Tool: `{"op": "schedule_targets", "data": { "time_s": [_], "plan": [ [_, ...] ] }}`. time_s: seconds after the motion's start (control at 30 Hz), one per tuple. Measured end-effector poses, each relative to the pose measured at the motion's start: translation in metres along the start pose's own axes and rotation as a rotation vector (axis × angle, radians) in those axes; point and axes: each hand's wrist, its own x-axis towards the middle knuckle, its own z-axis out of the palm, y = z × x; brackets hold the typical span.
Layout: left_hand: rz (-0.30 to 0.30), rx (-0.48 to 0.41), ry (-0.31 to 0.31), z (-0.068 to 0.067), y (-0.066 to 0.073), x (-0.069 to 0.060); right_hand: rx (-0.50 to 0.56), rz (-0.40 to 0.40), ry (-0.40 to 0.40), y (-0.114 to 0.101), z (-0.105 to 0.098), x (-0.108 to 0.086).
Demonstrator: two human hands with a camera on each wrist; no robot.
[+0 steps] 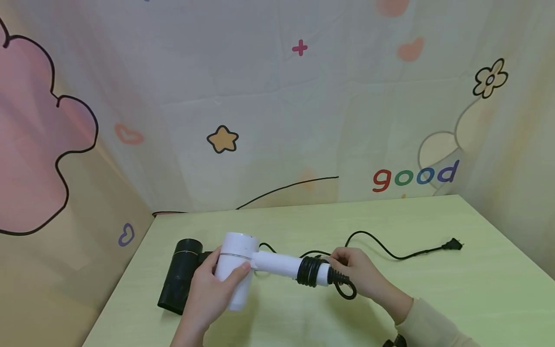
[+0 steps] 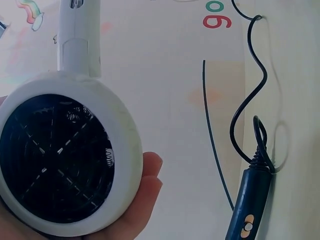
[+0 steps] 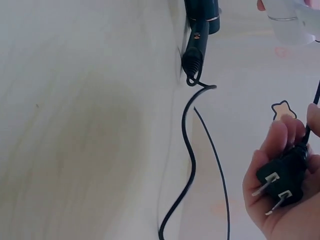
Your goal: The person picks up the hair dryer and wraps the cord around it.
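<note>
My left hand [image 1: 210,289] grips a white hair dryer [image 1: 275,264] by its barrel, off the table, with the handle pointing right. A dark round grille [image 2: 55,160] on its end faces the left wrist camera. Black cord [image 1: 309,271] is wound in several turns round the handle near its end. Beside that end is my right hand [image 1: 364,274], its fingers curled round a black two-pin plug [image 3: 282,180], best seen in the right wrist view. Left of the white dryer, partly behind my left hand, a black hair dryer [image 1: 179,274] lies on the table.
The black dryer's cord [image 1: 377,238] runs in loose bends over the pale green table [image 1: 433,299] to a plug [image 1: 452,244] at the right. A printed curtain [image 1: 277,120] hangs behind the table's back edge. A small dark object [image 1: 395,341] shows at the bottom edge.
</note>
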Motion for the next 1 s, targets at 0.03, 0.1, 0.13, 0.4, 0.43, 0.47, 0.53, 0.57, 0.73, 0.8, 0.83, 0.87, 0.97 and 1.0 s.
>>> {"op": "schedule_targets", "data": {
  "time_s": [0.03, 0.1, 0.13, 0.4, 0.43, 0.47, 0.53, 0.57, 0.73, 0.8, 0.83, 0.87, 0.97, 1.0],
  "plan": [
    [0.002, 0.000, -0.007, 0.000, 0.000, 0.000, -0.007, 0.005, 0.002, -0.001, -0.001, 0.000],
    [0.009, 0.006, -0.020, 0.000, 0.000, 0.000, -0.031, 0.001, 0.003, -0.003, -0.004, 0.001],
    [0.014, 0.014, -0.025, 0.000, -0.001, 0.000, -0.038, 0.000, 0.000, -0.004, -0.005, 0.001],
    [0.045, 0.090, -0.050, 0.001, -0.003, -0.001, -0.089, -0.007, 0.002, -0.015, -0.015, 0.002],
    [0.047, 0.097, -0.050, 0.001, -0.003, -0.001, -0.092, -0.008, 0.008, -0.017, -0.015, 0.002],
    [0.048, 0.104, -0.052, 0.001, -0.003, -0.001, -0.094, -0.009, 0.014, -0.018, -0.016, 0.001],
    [0.052, 0.118, -0.051, 0.002, -0.004, -0.001, -0.092, -0.011, 0.021, -0.022, -0.017, 0.001],
    [0.053, 0.122, -0.052, 0.002, -0.004, -0.001, -0.094, -0.014, 0.025, -0.023, -0.018, 0.000],
    [0.062, 0.156, -0.041, 0.003, -0.006, 0.000, -0.106, -0.032, 0.049, -0.029, -0.020, -0.001],
    [0.062, 0.173, -0.036, 0.004, -0.006, 0.000, -0.110, -0.044, 0.058, -0.032, -0.021, -0.002],
    [0.061, 0.180, -0.034, 0.005, -0.007, 0.001, -0.112, -0.048, 0.061, -0.033, -0.021, -0.002],
    [0.061, 0.187, -0.031, 0.005, -0.007, 0.001, -0.113, -0.054, 0.063, -0.035, -0.021, -0.003],
    [0.058, 0.198, -0.024, 0.006, -0.007, 0.001, -0.113, -0.061, 0.063, -0.040, -0.022, -0.005],
    [0.058, 0.202, -0.021, 0.007, -0.007, 0.001, -0.115, -0.061, 0.063, -0.041, -0.022, -0.006]
  ]
}}
